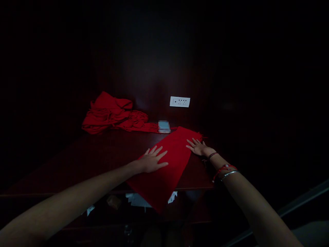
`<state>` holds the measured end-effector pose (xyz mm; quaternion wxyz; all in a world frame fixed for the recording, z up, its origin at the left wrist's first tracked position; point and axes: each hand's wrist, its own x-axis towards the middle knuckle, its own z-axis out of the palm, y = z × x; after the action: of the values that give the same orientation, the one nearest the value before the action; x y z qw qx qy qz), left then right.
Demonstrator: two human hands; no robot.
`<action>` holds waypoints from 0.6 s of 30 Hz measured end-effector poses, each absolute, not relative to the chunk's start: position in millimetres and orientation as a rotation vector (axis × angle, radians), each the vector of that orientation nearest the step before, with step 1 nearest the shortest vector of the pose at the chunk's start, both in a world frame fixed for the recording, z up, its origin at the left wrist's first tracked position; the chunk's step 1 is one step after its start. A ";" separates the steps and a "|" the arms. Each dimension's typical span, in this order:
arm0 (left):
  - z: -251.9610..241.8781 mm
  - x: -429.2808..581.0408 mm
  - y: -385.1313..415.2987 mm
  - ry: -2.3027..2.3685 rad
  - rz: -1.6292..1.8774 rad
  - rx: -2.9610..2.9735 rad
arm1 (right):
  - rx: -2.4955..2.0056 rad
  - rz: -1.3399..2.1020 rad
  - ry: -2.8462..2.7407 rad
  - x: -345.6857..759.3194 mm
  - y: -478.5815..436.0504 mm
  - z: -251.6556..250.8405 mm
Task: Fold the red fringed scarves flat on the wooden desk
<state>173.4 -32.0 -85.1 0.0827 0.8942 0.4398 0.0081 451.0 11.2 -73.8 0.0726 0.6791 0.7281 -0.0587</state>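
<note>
A red fringed cloth, like a scarf (172,161), lies flat and slantwise on a dark wooden shelf (97,161), its near corner hanging over the front edge. My left hand (153,161) rests flat on its left side with the fingers spread. At its far right edge, my right hand (197,147) lies palm down, fingers spread, touching the cloth near the fringe. Neither hand grips anything. Just beyond the cloth's far left corner is a small pale blue item (164,126), blurred out, so its kind cannot be told.
A heap of red fringed cloth (110,113) sits at the back left, with strands trailing right. A white power socket (180,101) is on the back wall. Below the shelf edge, white papers (138,200) and a brownish lump (113,202) show dimly. The surroundings are very dark.
</note>
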 end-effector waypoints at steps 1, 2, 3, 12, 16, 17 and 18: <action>-84.2 161.4 -22.8 1.258 -0.004 2.713 | 2.047 -0.191 2.168 451.3 8.5 -72.2; -81.4 150.7 -10.4 1.261 -0.027 2.742 | 2.050 -0.194 2.153 450.5 4.6 -71.0; -77.3 142.0 3.7 1.268 -0.056 2.777 | 2.050 -0.178 2.145 448.6 -0.5 -70.4; -83.5 99.2 57.1 1.663 0.279 2.758 | 2.041 0.143 2.317 422.1 -30.9 -71.3; -100.9 46.6 49.8 1.465 0.681 2.624 | 1.626 0.059 2.767 414.6 -20.6 -68.6; -101.4 33.8 47.8 1.416 0.752 2.599 | 1.513 0.021 2.863 408.8 -17.9 -68.3; -100.6 22.5 45.5 1.378 0.797 2.572 | 1.429 -0.005 2.933 400.9 -15.4 -68.4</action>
<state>22.5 45.5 -100.6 0.0586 0.8488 0.4548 0.2630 400.9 -15.4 -68.4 -0.0605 0.4372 0.8973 -0.0014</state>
